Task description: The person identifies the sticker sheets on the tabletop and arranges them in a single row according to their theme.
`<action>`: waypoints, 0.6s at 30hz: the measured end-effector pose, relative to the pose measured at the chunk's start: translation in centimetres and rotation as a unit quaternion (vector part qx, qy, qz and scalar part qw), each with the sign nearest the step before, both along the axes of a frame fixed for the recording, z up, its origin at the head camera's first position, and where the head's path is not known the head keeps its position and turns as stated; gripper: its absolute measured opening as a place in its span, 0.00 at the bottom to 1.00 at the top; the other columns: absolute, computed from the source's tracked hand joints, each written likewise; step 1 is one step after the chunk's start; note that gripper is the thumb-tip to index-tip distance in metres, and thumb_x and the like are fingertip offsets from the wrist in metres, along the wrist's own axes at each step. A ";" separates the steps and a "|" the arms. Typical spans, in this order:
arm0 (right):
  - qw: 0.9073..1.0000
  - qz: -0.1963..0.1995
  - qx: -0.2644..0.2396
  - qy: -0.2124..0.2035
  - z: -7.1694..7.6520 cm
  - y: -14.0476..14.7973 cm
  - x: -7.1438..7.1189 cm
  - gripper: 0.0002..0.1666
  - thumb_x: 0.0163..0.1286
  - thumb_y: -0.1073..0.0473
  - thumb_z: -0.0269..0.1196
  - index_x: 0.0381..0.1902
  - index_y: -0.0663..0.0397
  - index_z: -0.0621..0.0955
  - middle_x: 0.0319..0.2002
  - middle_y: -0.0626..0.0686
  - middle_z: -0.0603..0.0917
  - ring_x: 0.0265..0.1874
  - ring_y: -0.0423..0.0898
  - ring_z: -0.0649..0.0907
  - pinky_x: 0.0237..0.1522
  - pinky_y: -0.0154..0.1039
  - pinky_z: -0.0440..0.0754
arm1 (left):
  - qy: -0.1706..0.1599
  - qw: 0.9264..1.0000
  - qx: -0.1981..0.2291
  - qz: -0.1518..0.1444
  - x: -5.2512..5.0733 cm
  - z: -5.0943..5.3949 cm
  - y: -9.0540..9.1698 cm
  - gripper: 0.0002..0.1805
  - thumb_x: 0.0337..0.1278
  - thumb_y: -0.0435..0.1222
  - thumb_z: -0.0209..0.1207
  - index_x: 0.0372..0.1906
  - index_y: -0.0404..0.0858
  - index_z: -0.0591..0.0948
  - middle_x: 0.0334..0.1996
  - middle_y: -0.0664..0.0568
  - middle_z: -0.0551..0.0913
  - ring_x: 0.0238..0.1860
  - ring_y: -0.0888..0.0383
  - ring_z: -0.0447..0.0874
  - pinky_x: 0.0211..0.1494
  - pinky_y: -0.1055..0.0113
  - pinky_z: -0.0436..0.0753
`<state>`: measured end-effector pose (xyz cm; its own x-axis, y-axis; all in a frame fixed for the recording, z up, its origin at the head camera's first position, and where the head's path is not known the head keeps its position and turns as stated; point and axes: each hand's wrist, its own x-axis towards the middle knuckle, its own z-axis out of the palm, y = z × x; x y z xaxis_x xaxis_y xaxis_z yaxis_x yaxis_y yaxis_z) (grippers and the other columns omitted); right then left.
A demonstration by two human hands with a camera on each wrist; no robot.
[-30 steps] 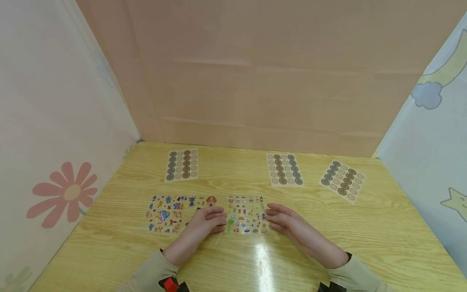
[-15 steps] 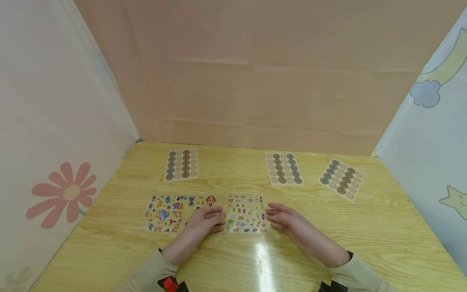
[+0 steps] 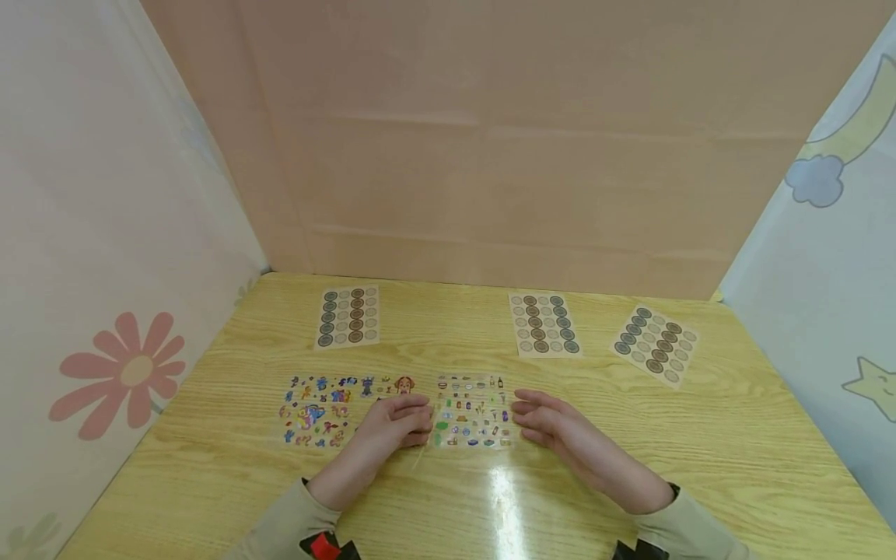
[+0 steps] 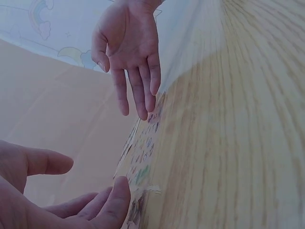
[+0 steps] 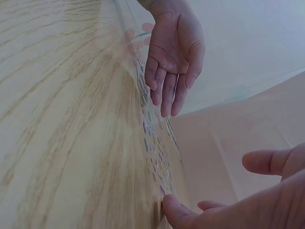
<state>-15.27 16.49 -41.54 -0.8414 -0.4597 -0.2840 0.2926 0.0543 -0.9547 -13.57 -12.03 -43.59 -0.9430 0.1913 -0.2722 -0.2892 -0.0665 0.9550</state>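
A clear sticker sheet (image 3: 472, 412) with rows of tiny pictures, some like bottles, lies flat between the two hands. My left hand (image 3: 385, 428) rests at its left edge with loosely bent, relaxed fingers. Across from it, my right hand (image 3: 553, 424) is at the sheet's right edge, fingers extended and thumb apart. In the left wrist view, the right hand (image 4: 131, 52) shows a bare palm. The left hand (image 5: 174, 57) likewise shows a bare palm in the right wrist view. Colourful cartoon stickers (image 3: 311, 412) lie left of the left hand, which partly hides other stickers (image 3: 404, 385).
Toward the back of the wooden table (image 3: 448, 319) lie a left card with printed circles (image 3: 348, 315), a middle circle card (image 3: 544, 325) and a tilted right circle card (image 3: 656, 346). A tan back wall (image 3: 483, 155) and patterned side walls enclose the table.
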 end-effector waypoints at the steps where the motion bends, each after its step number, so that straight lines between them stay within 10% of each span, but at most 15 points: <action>1: 1.000 0.001 0.004 0.004 0.0 0.0 0.0 0.38 0.70 0.63 0.53 0.71 0.73 0.52 0.67 0.72 0.59 0.64 0.63 0.65 0.66 0.50 0.64 | 0.001 1.000 -0.001 -0.001 0.0 0.1 0.0 0.24 0.65 0.31 0.56 0.61 0.21 0.67 0.51 0.34 0.77 0.45 0.48 0.82 0.49 0.58 0.82; 11: 0.999 0.022 0.008 0.024 1.8 -1.0 -1.7 0.35 0.70 0.63 0.52 0.69 0.74 0.55 0.68 0.71 0.57 0.66 0.66 0.61 0.69 0.53 0.57 | 0.011 1.000 0.013 0.002 -0.4 1.5 -0.8 0.24 0.67 0.36 0.54 0.61 0.23 0.70 0.56 0.34 0.75 0.51 0.43 0.79 0.56 0.54 0.78; 18: 0.998 0.039 -0.049 0.028 3.2 -2.4 -4.3 0.32 0.74 0.64 0.43 0.71 0.73 0.52 0.69 0.70 0.56 0.69 0.66 0.56 0.69 0.52 0.57 | 0.023 0.999 0.029 0.026 -2.1 3.6 -4.7 0.24 0.70 0.40 0.51 0.64 0.30 0.69 0.63 0.38 0.70 0.61 0.43 0.71 0.66 0.52 0.68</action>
